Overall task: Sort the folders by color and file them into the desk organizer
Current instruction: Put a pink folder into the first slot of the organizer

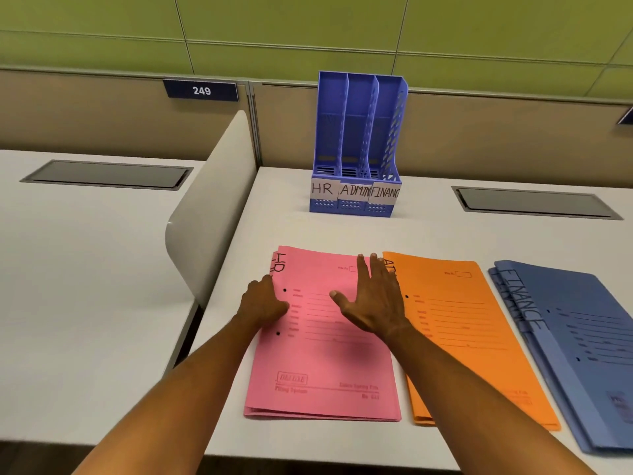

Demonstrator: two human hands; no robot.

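Three stacks of folders lie side by side on the white desk (428, 234). The pink stack (325, 358), marked HR, is on the left. An orange stack (462, 330) lies in the middle and a blue stack (582, 344), marked FINANCE, on the right. My left hand (263, 301) rests curled on the pink stack's left edge. My right hand (373, 299) lies flat with fingers spread over the pink stack's right edge, next to the orange stack. The blue desk organizer (356, 145) stands behind them with three empty slots labelled HR, ADMIN and FINANCE.
A curved white divider (212, 214) separates this desk from the one at the left. Grey cable hatches (534, 202) are set into the desks. A beige partition with a sign reading 249 (201, 90) runs along the back.
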